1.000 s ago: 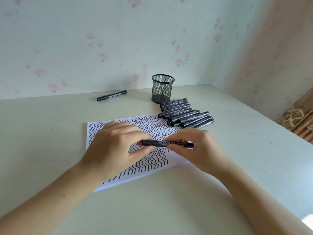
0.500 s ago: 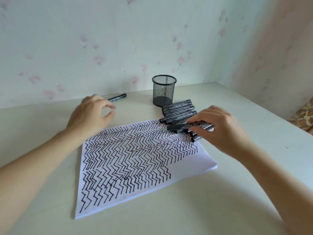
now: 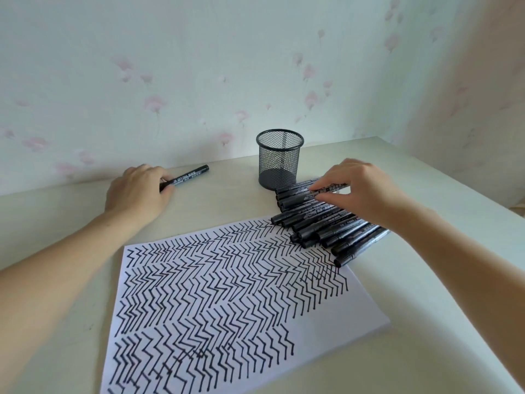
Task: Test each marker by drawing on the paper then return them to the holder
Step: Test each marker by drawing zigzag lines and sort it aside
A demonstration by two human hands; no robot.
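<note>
My left hand (image 3: 139,191) lay at the far left of the table (image 3: 426,308), its grip curled round the near end of a lone marker (image 3: 189,178) that rested on the table and pointed right, toward the holder (image 3: 279,160). My right hand (image 3: 360,189) reached over the pile of markers (image 3: 321,223) at the right, just near of the holder; thumb and forefinger pinched one marker at the far edge of the pile, the other fingers spread loosely above it. The mesh holder stood upright by the wall (image 3: 199,66), and through the mesh I saw no marker in it. The paper (image 3: 227,294) lay near me, mostly covered in black zigzag lines, with its far right corner under the pile's tips.
</note>
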